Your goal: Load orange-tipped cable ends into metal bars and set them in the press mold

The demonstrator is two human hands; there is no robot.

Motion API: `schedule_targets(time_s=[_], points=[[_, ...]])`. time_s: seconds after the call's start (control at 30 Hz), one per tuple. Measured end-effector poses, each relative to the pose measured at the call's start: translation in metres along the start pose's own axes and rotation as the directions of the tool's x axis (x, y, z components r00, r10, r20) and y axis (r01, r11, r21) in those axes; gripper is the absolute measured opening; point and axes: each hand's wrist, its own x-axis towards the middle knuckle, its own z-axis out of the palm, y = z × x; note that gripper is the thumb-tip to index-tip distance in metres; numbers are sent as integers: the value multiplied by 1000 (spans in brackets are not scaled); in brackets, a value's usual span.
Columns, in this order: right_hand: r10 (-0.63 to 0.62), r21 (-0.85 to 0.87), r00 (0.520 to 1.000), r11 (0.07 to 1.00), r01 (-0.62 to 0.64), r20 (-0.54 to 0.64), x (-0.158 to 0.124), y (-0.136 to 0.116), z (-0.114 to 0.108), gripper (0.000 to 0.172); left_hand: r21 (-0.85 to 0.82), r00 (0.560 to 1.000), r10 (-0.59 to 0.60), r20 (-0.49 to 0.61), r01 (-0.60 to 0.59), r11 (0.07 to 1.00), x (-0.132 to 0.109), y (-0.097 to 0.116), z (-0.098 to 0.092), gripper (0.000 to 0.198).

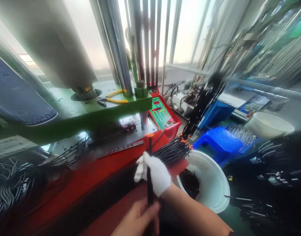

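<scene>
A green press frame (111, 113) stands over a red bench (91, 177), with a white basin (214, 186) at the bench's right end. A bundle of black cables (173, 151) with orange tips lies on the bench just above the basin. The gloved right hand (154, 173) is closed around a single black cable (149, 147), which stands nearly upright and rises out of the fist beside the bundle. Below it, the bare left hand (137, 219) pinches the cable's lower end, fingers curled narrowly around it.
</scene>
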Motion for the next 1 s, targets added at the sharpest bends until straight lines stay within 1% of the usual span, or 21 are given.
schedule_targets(time_s=[0.03, 0.07, 0.1, 0.13, 0.2, 0.23, 0.3, 0.33, 0.37, 0.4, 0.43, 0.5, 0.53, 0.57, 0.7, 0.77, 0.83, 0.87, 0.9, 0.97, 1.0], points=[[35, -52, 997, 998, -31, 67, -3, 2, 6, 43, -95, 998, 15, -55, -20, 995, 8, 1, 7, 45], [48, -98, 992, 994, -37, 119, -6, -1, 9, 43, -158, 994, 32, -105, -49, 986, 13, 0, 10, 47], [36, -136, 988, 991, -15, 150, -7, -7, 9, 43, -184, 989, 49, -138, -74, 980, 14, -2, 9, 49], [-3, -161, 988, 987, 28, 154, -7, -14, 6, 42, -176, 989, 58, -139, -83, 981, 12, -6, 5, 49], [-94, -195, 987, 974, 118, 131, -5, -27, -3, 39, -118, 997, 37, -75, -46, 992, 2, -13, -7, 49], [-111, -208, 985, 968, 137, 134, -4, -30, -7, 38, -93, 999, 10, -35, -13, 996, -4, -16, -12, 48], [-83, -240, 982, 963, 123, 169, -5, -28, -12, 39, -95, 1000, -10, 4, 10, 995, -13, -19, -17, 44], [-48, -262, 980, 960, 99, 193, -7, -23, -12, 40, -121, 1000, 13, 5, -12, 993, -15, -19, -16, 42], [-8, -289, 976, 955, 72, 216, -10, -17, -11, 41, -158, 998, 57, -21, -60, 986, -14, -17, -15, 41], [35, -317, 971, 947, 43, 237, -13, -11, -8, 42, -194, 991, 112, -77, -125, 973, -11, -15, -13, 38], [81, -348, 963, 938, 14, 256, -16, -6, -4, 42, -218, 976, 165, -145, -194, 956, -7, -12, -11, 37], [146, -409, 947, 913, -17, 286, -22, -2, 3, 39, -225, 929, 242, -278, -308, 924, 1, -5, -9, 39], [156, -429, 942, 903, -14, 297, -23, -4, 6, 39, -221, 913, 265, -311, -340, 914, 4, -1, -9, 41], [154, -440, 940, 898, -5, 304, -24, -6, 9, 41, -219, 906, 280, -318, -358, 908, 5, 1, -9, 43], [106, -428, 954, 903, 25, 279, -22, -20, 15, 61, -263, 914, 299, -274, -370, 891, -3, 6, -10, 35], [88, -423, 964, 906, 28, 252, -20, -22, 15, 70, -268, 913, 308, -269, -378, 886, -7, 5, -11, 31], [90, -427, 962, 904, 30, 258, -18, -21, 15, 80, -260, 918, 298, -261, -365, 894, -9, 5, -12, 29], [103, -429, 956, 903, 27, 276, -18, -20, 15, 80, -255, 925, 284, -252, -347, 903, -10, 4, -13, 29], [118, -430, 947, 903, 22, 298, -17, -19, 15, 77, -250, 933, 267, -241, -325, 912, -10, 4, -14, 30], [139, -426, 934, 904, 16, 329, -16, -17, 16, 62, -230, 939, 242, -246, -299, 926, -10, 3, -15, 31], [135, -416, 933, 909, 16, 332, -16, -16, 17, 56, -217, 932, 244, -267, -305, 928, -10, 3, -16, 32]])
